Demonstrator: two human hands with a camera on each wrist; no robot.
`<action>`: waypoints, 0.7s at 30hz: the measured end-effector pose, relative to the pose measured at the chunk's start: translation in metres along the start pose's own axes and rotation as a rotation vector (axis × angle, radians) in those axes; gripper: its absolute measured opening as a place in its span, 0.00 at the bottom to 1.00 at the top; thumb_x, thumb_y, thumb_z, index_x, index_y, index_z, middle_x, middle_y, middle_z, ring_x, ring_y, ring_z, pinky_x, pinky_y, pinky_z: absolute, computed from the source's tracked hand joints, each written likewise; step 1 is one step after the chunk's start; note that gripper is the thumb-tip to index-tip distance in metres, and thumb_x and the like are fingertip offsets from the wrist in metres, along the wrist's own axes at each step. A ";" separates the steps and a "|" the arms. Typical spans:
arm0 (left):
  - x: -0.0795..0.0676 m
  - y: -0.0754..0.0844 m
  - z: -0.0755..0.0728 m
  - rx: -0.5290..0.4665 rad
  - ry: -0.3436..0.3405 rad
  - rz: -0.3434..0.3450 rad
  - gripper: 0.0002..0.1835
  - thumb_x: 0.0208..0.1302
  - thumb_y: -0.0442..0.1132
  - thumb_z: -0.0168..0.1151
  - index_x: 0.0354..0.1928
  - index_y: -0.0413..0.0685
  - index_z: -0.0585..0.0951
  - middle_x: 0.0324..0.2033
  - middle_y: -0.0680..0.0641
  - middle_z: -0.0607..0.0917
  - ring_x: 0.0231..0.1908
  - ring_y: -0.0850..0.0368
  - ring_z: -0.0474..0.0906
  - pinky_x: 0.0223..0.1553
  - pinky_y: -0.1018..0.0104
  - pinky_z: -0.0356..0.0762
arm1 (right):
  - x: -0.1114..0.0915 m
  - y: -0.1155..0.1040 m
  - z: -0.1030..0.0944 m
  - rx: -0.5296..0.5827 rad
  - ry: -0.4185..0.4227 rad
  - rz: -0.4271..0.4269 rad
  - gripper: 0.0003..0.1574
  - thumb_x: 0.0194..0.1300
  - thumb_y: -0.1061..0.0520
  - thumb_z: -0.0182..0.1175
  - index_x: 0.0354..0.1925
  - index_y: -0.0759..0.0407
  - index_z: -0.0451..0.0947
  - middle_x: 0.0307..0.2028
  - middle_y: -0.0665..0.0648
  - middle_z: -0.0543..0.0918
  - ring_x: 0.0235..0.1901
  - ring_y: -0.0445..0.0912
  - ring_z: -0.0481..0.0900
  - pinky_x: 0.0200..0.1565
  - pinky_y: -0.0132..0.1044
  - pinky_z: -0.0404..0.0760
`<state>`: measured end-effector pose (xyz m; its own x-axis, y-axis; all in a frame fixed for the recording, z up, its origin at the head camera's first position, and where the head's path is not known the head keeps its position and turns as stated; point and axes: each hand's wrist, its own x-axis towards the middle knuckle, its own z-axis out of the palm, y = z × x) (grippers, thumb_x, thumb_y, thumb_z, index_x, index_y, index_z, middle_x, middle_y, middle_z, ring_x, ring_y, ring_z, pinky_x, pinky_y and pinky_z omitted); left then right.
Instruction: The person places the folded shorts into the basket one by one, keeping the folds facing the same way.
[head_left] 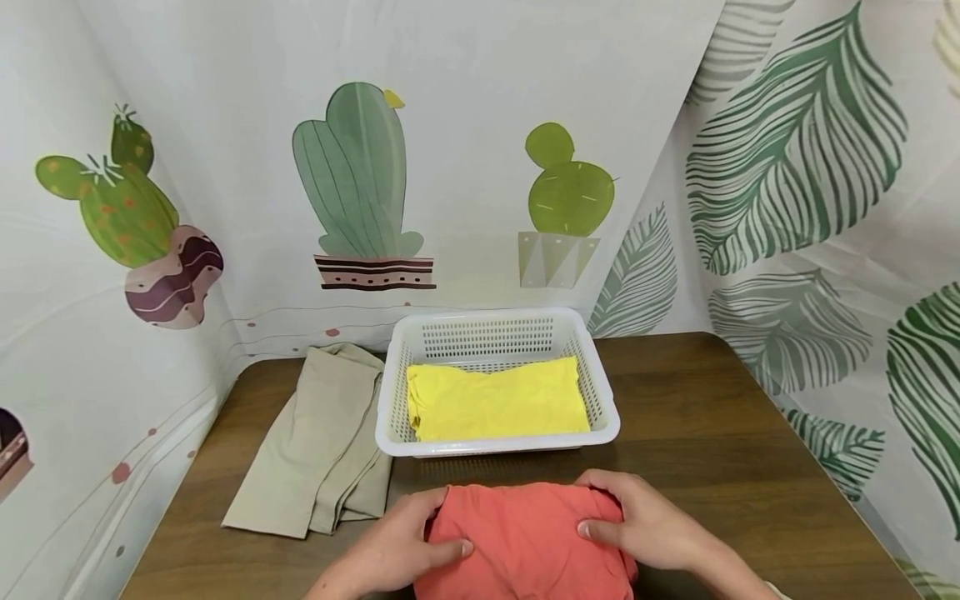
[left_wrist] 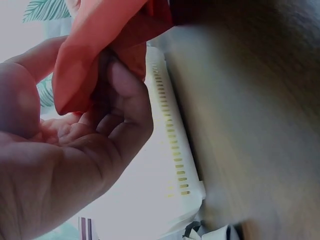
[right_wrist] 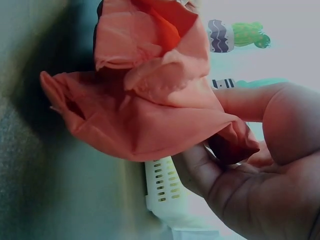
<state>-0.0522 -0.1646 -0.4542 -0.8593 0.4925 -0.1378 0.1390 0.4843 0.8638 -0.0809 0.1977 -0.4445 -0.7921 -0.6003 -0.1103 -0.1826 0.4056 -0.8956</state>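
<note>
A folded red cloth [head_left: 525, 533] is held between both hands at the front of the table, its lower part cut off by the head view's bottom edge. My left hand [head_left: 401, 542] grips its left side, thumb on top and fingers curled underneath, as the left wrist view shows. On the opposite side my right hand [head_left: 648, 521] pinches the cloth between thumb and fingers. In the right wrist view the cloth's layers [right_wrist: 150, 110] hang in loose folds, raised off the table. Just behind stands a white plastic basket [head_left: 495, 451] with a folded yellow cloth [head_left: 498, 404] inside.
A beige folded garment [head_left: 322, 442] lies left of the basket, close against it. The brown wooden table [head_left: 705, 433] extends to the right. Behind it hangs a white curtain [head_left: 472, 167] printed with cacti and leaves.
</note>
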 end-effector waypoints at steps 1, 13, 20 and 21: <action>-0.001 0.001 -0.001 -0.008 -0.001 -0.002 0.16 0.68 0.51 0.74 0.55 0.63 0.84 0.40 0.62 0.88 0.39 0.67 0.83 0.43 0.68 0.81 | -0.001 -0.001 0.000 -0.004 0.002 -0.004 0.14 0.70 0.55 0.71 0.52 0.47 0.83 0.41 0.47 0.86 0.38 0.40 0.83 0.41 0.34 0.83; -0.008 0.013 -0.006 -0.061 -0.010 0.027 0.14 0.69 0.49 0.73 0.53 0.61 0.84 0.39 0.59 0.88 0.39 0.65 0.83 0.41 0.68 0.82 | -0.009 -0.011 -0.003 -0.009 0.024 -0.122 0.13 0.71 0.56 0.71 0.51 0.46 0.83 0.40 0.47 0.86 0.37 0.40 0.84 0.41 0.35 0.84; -0.010 0.018 -0.010 -0.061 -0.001 0.051 0.13 0.69 0.48 0.73 0.53 0.60 0.84 0.38 0.58 0.87 0.39 0.65 0.83 0.41 0.68 0.82 | -0.008 -0.014 -0.006 -0.004 0.013 -0.131 0.12 0.72 0.56 0.70 0.51 0.45 0.83 0.39 0.48 0.87 0.37 0.40 0.84 0.41 0.36 0.85; -0.010 0.019 -0.011 -0.069 -0.001 0.054 0.14 0.69 0.47 0.73 0.53 0.59 0.84 0.38 0.57 0.87 0.39 0.64 0.83 0.41 0.68 0.82 | -0.008 -0.015 -0.006 0.000 0.011 -0.137 0.11 0.72 0.56 0.70 0.51 0.46 0.83 0.39 0.48 0.87 0.37 0.40 0.84 0.41 0.36 0.85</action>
<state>-0.0463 -0.1682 -0.4308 -0.8508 0.5174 -0.0912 0.1503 0.4061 0.9014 -0.0754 0.2008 -0.4280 -0.7663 -0.6422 0.0175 -0.2892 0.3205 -0.9020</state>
